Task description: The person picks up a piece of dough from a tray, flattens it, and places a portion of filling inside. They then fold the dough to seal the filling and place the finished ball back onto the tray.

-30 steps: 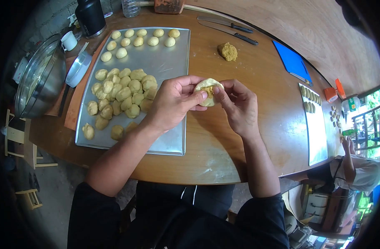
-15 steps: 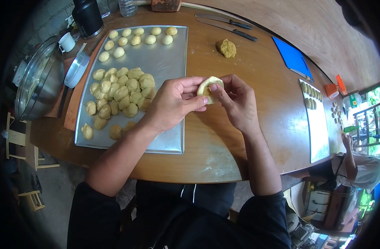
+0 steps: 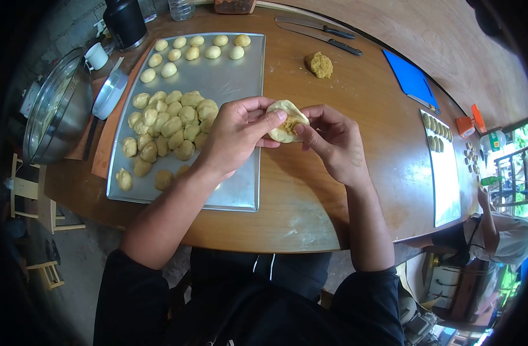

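A flattened round of pale dough (image 3: pixel 282 136) with crumbly yellow filling at its middle is held up between both hands over the table. My left hand (image 3: pixel 236 131) grips its left side, the thumb lying on the filling. On the right side my right hand (image 3: pixel 331 138) pinches the edge, its thumb also against the filling. Left of the hands, a metal tray (image 3: pixel 232 75) bears a pile of dough pieces (image 3: pixel 171 124) and rows of smooth round balls (image 3: pixel 212 52). A lump of yellow filling (image 3: pixel 319 64) rests on the table beyond my hands.
Two knives (image 3: pixel 339 43) lie at the table's far edge. To the right are a blue board (image 3: pixel 411 81) and a second tray (image 3: pixel 444 184) with small pieces. A glass bowl (image 3: pixel 59 109), a mug (image 3: pixel 96 56) and a black flask (image 3: pixel 124 24) stand left. Another person (image 3: pixel 495 233) is at far right.
The dough round has turned and opened out, showing more of the yellow filling. My left thumb has moved from its lower edge onto the filling. The view has shifted slightly.
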{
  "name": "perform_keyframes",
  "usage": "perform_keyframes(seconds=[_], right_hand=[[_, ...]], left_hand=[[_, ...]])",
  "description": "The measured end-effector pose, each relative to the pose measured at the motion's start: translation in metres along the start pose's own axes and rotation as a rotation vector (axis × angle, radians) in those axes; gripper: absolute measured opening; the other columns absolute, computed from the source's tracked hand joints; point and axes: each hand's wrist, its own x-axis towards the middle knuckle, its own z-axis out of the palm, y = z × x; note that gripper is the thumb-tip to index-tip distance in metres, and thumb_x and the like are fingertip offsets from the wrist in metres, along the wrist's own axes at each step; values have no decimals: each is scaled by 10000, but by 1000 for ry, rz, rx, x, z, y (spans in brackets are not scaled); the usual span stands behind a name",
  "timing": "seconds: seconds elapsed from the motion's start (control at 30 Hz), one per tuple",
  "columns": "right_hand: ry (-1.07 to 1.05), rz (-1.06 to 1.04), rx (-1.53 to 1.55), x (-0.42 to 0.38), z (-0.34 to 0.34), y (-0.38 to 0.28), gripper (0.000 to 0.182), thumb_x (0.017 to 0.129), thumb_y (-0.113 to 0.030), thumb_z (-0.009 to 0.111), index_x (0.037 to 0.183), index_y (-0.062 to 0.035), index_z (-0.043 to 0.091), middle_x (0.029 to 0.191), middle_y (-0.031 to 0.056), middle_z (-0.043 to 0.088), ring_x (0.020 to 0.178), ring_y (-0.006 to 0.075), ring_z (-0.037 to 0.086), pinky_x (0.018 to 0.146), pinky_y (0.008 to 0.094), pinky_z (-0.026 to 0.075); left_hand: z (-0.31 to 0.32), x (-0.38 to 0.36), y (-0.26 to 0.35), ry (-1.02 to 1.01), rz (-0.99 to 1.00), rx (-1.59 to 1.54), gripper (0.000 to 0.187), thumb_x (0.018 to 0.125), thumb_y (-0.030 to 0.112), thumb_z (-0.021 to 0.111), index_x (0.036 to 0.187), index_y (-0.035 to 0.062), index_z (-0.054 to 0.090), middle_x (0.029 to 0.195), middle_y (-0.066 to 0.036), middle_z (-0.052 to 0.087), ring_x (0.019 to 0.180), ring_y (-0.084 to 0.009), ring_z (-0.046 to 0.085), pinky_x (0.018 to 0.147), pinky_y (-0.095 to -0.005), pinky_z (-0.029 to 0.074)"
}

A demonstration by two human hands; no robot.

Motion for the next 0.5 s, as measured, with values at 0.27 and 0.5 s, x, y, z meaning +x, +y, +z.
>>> perform_keyframes(seconds=[0.27, 0.5], right_hand=[[101, -18, -222, 3, -1, 5, 249, 987, -194, 830, 1110, 1, 736, 875, 10, 728, 746, 42, 617, 670, 233, 508], [101, -8, -85, 1, 1, 6, 234, 1034, -219, 785, 1058, 12, 753, 849, 14, 743, 739, 44, 628, 674, 238, 522]], left_hand=[[5, -2, 2, -110, 31, 50, 401, 1139, 363, 600, 1240, -5, 726, 1114, -47, 727, 1009, -107, 716, 836, -321, 668], [8, -2, 3, -127, 31, 88, 325, 1113, 291, 660, 1231, -5, 722, 1115, -53, 732, 1023, -103, 715, 848, -297, 651]])
